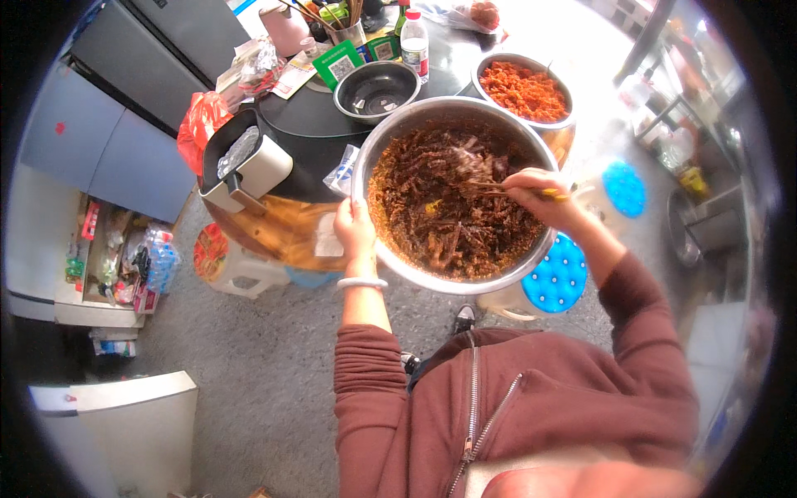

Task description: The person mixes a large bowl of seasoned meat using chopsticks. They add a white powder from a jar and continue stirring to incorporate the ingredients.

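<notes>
A large metal basin [457, 287] holds dark reddish-brown shredded food coated in seasoning. My left hand [356, 230] grips the basin's left rim, with a white bangle at the wrist. Over the right side of the food, my right hand [540, 194] is closed on a pair of chopsticks [489, 188], whose tips reach into the food, where some of it is blurred. Behind the basin stands an empty dark bowl [375, 90]. A smaller metal basin [568, 93] at the upper right is filled with orange-red shredded food.
A round table [299, 162] with a black top and wooden edge bears an air-fryer basket [268, 168], a plastic bottle [414, 53] and a chopstick holder [348, 34]. Stools with blue seats [554, 274] stand at the right. A white cabinet [137, 404] is at the lower left.
</notes>
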Demonstrator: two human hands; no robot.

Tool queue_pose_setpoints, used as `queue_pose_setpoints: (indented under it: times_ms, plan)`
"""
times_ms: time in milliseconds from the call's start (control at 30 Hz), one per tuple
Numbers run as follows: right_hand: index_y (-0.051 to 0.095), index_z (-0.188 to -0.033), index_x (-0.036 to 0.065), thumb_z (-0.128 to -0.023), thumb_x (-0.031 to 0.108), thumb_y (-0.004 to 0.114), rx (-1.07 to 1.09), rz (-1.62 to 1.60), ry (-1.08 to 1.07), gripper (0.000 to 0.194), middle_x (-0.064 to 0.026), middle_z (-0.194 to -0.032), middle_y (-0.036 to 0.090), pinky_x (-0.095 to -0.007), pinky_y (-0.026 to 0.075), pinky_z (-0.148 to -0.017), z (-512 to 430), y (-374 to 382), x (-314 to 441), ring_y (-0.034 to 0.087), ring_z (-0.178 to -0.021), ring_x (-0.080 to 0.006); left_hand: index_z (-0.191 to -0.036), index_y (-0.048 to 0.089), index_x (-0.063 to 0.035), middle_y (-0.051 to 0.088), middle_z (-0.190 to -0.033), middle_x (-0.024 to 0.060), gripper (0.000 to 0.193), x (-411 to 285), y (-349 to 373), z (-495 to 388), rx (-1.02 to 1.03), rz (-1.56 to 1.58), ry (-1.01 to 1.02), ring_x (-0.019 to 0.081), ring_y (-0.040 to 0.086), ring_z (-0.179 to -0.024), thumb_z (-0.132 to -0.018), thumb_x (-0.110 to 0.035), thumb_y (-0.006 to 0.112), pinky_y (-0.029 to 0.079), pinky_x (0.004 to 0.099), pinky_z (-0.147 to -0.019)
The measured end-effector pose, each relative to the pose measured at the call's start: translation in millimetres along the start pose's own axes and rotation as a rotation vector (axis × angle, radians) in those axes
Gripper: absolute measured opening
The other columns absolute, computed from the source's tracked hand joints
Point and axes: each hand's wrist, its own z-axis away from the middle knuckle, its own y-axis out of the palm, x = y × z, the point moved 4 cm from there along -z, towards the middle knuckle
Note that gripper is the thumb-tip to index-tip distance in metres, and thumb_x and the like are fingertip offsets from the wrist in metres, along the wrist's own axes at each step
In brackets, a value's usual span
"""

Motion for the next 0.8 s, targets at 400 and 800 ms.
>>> queue_pose_setpoints:
  times_ms: [400,800]
  plan:
    - [0.06,-0.098,0.006,-0.077,0.012,0.067,0.338,0.161,-0.277,0.023,-0.0104,-0.087,0.061,-0.0368,0.052,-0.065,33,60,49,0.062,-0.078,-0.0288,-0.089,0.062,0.0031,0.053,-0.066,-0.0039,0.027,7,3,-4,-0.007,0.025,0.126,0.0058,0.045,-0.059,-0.09,-0.023,0.054,0.038,0.0244,-0.053]
    - [0.063,-0.091,0.004,-0.09,0.026,0.058,-0.498,-0.488,0.955,0.022,-0.0046,-0.074,0.065,-0.0221,0.047,-0.05,66,-18,-41,0.067,-0.064,-0.0166,-0.086,0.061,0.0029,0.056,-0.068,-0.0012,0.026,1,3,-3,-0.037,0.045,0.114,0.0079,0.048,-0.062,-0.089,-0.022,0.054,0.042,0.026,-0.057]
